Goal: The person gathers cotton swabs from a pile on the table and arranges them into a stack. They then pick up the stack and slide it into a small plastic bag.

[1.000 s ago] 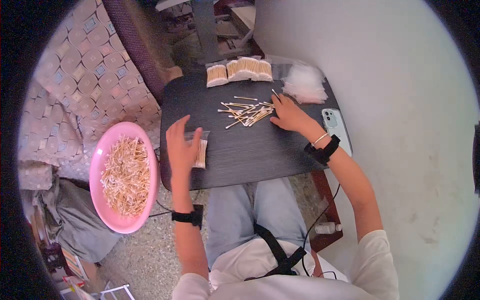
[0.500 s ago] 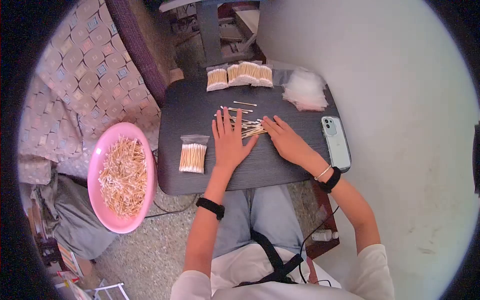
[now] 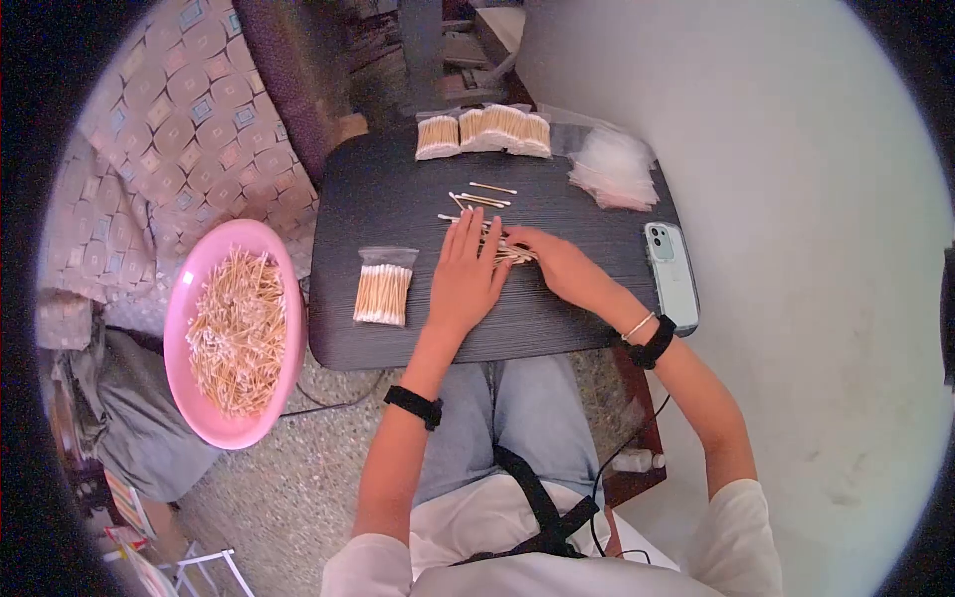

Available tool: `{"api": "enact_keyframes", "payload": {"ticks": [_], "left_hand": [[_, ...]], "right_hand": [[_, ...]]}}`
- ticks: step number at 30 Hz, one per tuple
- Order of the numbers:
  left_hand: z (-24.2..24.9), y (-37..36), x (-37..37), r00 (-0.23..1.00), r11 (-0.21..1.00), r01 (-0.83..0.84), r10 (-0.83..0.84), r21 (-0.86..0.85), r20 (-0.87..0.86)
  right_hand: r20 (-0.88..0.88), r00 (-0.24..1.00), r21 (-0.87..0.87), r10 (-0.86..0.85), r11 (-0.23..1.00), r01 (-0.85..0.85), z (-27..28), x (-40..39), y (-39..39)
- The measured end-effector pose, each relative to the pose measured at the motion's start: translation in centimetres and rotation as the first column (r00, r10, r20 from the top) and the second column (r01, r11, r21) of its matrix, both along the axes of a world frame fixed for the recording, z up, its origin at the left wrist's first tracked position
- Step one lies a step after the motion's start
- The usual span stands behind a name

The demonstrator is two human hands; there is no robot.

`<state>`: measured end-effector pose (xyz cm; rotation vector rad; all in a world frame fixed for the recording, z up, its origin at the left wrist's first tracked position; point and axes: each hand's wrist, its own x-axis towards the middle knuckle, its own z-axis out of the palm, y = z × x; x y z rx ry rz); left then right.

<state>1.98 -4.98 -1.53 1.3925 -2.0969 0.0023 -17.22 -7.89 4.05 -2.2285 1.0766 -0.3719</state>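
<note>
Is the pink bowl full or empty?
Nearly full: the pink bowl holds a heap of cotton swabs covering most of its inside.

Pink bowl (image 3: 184, 328); black table (image 3: 398, 199); tan white-tipped swabs (image 3: 487, 199); geometric-patterned cloth (image 3: 179, 139); pale-blue phone (image 3: 671, 274).

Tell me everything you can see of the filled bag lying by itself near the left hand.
The filled bag is a small clear plastic pouch packed with cotton swabs, wooden-looking sticks aligned lengthwise with white tips at both ends. Its empty top strip points away from the person. It lies flat on the dark table, near the front-left edge, just left of the left hand, which does not touch it.
</note>
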Motion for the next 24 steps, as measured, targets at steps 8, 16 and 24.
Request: {"api": "enact_keyframes", "payload": {"ticks": [8, 16, 24], "left_hand": [[1.2, 1.2, -0.3, 0.996, 0.992, -0.081, 0.083, -0.097, 0.018], [1.2, 1.4, 0.1, 0.977, 0.999, -0.049, 0.043, -0.023, -0.21], [1.2, 1.3, 0.3, 0.971, 0.998, -0.004, -0.012, -0.066, -0.24]], "right_hand": [[-0.144, 0.984, -0.549, -0.1, 0.836, 0.005, -1.9, 3.6, -5.1], [-0.291, 0.95, -0.354, -0.114, 0.935, 0.004, -0.8, 7.6, -7.6], [-0.216, 0.949, -0.332, -0.229, 0.931, 0.149, 0.1, 9.4, -6.2]]}}
